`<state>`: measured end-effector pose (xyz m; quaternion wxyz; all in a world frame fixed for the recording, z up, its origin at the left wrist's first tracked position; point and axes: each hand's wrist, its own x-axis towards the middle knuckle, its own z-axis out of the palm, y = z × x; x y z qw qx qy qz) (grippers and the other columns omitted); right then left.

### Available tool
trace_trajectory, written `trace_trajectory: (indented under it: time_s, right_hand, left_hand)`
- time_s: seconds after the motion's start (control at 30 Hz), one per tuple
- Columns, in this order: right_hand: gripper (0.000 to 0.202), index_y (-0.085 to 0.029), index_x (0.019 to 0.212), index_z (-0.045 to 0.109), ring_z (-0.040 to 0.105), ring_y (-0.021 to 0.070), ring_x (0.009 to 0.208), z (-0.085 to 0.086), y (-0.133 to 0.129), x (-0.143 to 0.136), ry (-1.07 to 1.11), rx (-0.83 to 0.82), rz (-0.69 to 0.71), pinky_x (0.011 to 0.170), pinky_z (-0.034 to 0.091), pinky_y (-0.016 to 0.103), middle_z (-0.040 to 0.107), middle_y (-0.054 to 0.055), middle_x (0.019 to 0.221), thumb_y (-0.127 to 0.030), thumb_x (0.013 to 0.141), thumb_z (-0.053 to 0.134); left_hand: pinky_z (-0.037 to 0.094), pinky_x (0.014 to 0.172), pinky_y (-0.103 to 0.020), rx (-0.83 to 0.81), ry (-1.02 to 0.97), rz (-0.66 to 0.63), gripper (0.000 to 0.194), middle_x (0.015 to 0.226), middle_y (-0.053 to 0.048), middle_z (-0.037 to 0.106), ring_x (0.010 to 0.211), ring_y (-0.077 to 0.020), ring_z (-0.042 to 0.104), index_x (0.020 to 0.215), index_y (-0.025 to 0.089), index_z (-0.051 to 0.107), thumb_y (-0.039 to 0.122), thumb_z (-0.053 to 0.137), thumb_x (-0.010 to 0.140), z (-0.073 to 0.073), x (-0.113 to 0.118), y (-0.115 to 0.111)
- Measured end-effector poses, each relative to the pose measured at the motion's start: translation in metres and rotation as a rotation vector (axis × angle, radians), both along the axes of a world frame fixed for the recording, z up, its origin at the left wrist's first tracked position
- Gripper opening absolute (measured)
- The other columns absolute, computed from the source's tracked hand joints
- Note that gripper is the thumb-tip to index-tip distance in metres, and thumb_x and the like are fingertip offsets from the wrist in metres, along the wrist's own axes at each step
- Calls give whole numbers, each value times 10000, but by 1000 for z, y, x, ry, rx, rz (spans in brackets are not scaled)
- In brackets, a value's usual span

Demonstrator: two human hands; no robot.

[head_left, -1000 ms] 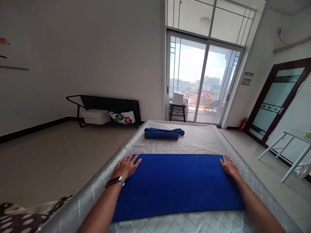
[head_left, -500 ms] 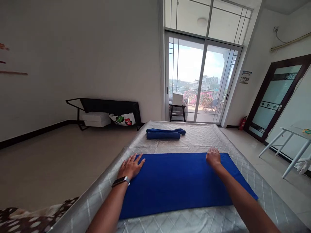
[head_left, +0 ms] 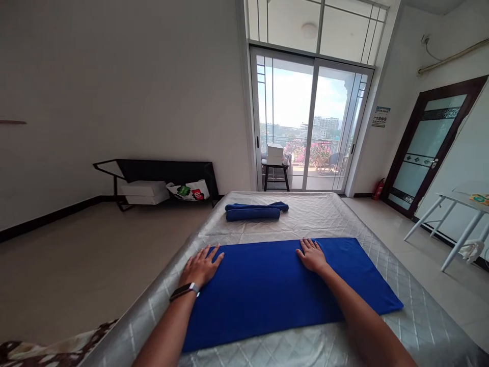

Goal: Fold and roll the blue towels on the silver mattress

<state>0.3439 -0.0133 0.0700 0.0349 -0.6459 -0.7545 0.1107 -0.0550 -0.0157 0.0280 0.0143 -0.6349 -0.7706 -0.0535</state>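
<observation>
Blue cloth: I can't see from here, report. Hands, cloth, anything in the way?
Left hand open at far-left corner of blue cloth. Right hand open on it, near far edge. Blue cloth spread on mattress. Blue bundle beyond, apart, seemingly not blocking.

from where i stand, the one camera sits on the person's head, facing forward and down, with the left hand (head_left: 201, 265) and right hand (head_left: 312, 256) near, over the blue cloth (head_left: 260, 290). its sightline runs along the bed (head_left: 313, 216) to the sliding glass door (head_left: 310, 122), well apart; the wide field takes in the left wall (head_left: 114, 92) and the dark-framed door (head_left: 428, 148) at right.
</observation>
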Motion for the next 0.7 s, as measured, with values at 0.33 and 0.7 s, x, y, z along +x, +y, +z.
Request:
trace_trajectory:
  time_s: [0.33,0.7]
  right_hand:
    - [645,-71,1568,183,136,175,1517,13,-1,153,-129,-13,-391,1223,103,372,212,111,1636,-401,1015,175]
    - [592,-96,1543,299,233,243,1495,34,5,123,-144,66,-526,1201,181,460,308,149,1602,-253,989,162]
  left_hand:
    - [213,1187,-496,21,-17,22,635,1597,-77,364,1467,-285,317,1526,284,341,555,243,961,-2,0,2]
    - [215,1188,-475,46,-6,14,615,1590,-84,376,1462,-270,330,1524,263,350,506,244,969,2,7,-1]
